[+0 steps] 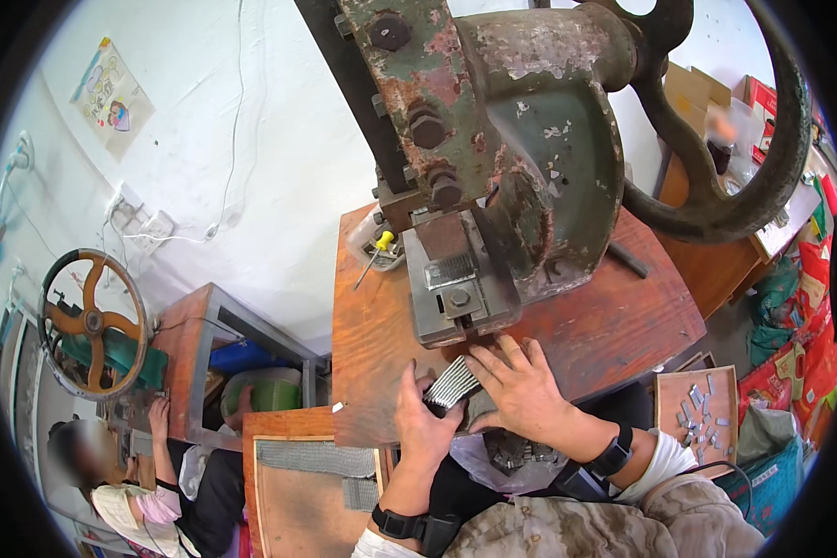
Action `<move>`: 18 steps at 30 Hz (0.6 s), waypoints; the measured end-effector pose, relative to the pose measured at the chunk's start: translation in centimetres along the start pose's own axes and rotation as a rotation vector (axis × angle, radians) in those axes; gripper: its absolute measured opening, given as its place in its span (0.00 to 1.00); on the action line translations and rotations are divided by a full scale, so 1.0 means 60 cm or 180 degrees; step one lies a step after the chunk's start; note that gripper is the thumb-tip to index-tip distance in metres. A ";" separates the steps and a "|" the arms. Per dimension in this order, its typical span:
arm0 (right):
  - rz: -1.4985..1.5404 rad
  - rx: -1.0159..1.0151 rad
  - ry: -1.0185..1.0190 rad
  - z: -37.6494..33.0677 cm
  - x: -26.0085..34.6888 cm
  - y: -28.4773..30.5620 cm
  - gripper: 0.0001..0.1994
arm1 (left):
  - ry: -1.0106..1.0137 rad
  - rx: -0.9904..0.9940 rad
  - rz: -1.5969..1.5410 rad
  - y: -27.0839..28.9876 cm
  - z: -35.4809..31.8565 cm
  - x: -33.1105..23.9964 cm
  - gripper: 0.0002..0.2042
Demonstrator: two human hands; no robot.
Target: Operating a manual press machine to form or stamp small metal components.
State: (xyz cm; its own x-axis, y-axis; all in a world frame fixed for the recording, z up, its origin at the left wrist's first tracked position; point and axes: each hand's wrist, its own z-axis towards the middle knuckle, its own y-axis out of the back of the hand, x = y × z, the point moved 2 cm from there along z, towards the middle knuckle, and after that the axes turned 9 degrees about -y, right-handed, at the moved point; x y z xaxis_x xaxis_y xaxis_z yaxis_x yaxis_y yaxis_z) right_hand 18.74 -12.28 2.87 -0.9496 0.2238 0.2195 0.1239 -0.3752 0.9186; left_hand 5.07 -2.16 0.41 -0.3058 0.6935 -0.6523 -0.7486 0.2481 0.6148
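My left hand [422,423] and my right hand [521,386] meet at the front edge of a worn wooden bench [381,344]. Between them they hold a stack of thin grey metal strips [453,382], tilted, its ribbed edges facing up. My left thumb and fingers clamp the lower end; my right hand lies flat over the right side. Just behind stands a rusty green hand press [493,139] with a ribbed die [449,270] on its ram block.
A big handwheel [744,186] curves off the press at right. A yellow-handled screwdriver [376,253] lies behind the press. A wooden tray of small metal pieces [697,409] sits low right. At left, another person [139,493] works at a second press [93,325].
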 end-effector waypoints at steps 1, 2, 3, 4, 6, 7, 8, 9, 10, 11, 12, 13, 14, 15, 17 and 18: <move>0.0000 0.0001 -0.0002 -0.002 0.001 -0.001 0.42 | -0.0014 -0.0006 -0.0010 -0.001 0.000 -0.001 0.44; 0.0129 -0.0028 0.0226 -0.005 0.005 -0.002 0.42 | -0.0015 -0.0003 -0.0012 0.000 0.000 -0.001 0.44; 0.0259 -0.0058 0.0459 -0.006 0.008 -0.002 0.42 | 0.0012 -0.0030 -0.0031 0.000 -0.001 -0.001 0.43; 0.0220 -0.0100 0.0450 -0.009 0.003 0.001 0.42 | 0.0037 -0.0057 -0.0051 0.000 -0.001 -0.002 0.42; 0.0184 -0.0118 0.0318 -0.008 -0.008 0.004 0.42 | -0.0040 -0.0066 0.0031 0.001 0.001 -0.004 0.38; 0.0149 -0.0136 0.0186 -0.007 -0.012 0.005 0.42 | -0.0116 -0.0073 0.0114 0.002 0.002 -0.005 0.35; 0.0176 -0.0165 0.0141 -0.007 -0.013 0.007 0.42 | -0.0119 -0.0068 0.0109 0.003 0.003 -0.004 0.35; 0.0167 -0.0168 0.0137 -0.007 -0.012 0.006 0.42 | -0.0353 -0.0033 0.0203 0.004 0.005 -0.006 0.31; 0.0175 -0.0241 0.0168 -0.007 -0.012 0.005 0.43 | -0.0587 0.0001 0.0297 0.004 0.007 -0.008 0.27; 0.0182 -0.0313 0.0200 -0.008 -0.012 0.005 0.43 | -0.0592 0.0000 0.0290 0.003 0.008 -0.010 0.27; 0.0180 -0.0314 0.0198 -0.008 -0.012 0.006 0.43 | -0.0566 -0.0011 0.0266 0.003 0.009 -0.013 0.25; 0.0176 -0.0286 0.0180 -0.008 -0.012 0.006 0.43 | -0.0539 -0.0021 0.0242 0.003 0.011 -0.016 0.24; 0.0173 -0.0259 0.0161 -0.007 -0.013 0.007 0.44 | -0.0540 -0.0020 0.0240 0.004 0.012 -0.021 0.24; 0.0171 -0.0257 0.0159 -0.007 -0.014 0.006 0.44 | -0.0552 -0.0028 0.0329 0.005 0.012 -0.029 0.24; 0.0360 -0.0098 0.0194 -0.005 -0.018 0.000 0.43 | -0.0565 -0.0034 0.0414 -0.002 0.013 -0.034 0.24; 0.0357 -0.0099 0.0194 -0.006 -0.022 -0.002 0.43 | -0.0573 0.0000 0.0525 -0.010 0.016 -0.032 0.23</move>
State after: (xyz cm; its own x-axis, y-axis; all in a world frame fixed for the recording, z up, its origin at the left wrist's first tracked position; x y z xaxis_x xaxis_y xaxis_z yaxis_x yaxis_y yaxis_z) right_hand 19.89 -12.83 2.33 -0.9462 0.1241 0.2989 0.2221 -0.4228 0.8786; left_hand 6.66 -2.99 1.71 -0.3141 0.8339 -0.4537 -0.6973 0.1217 0.7064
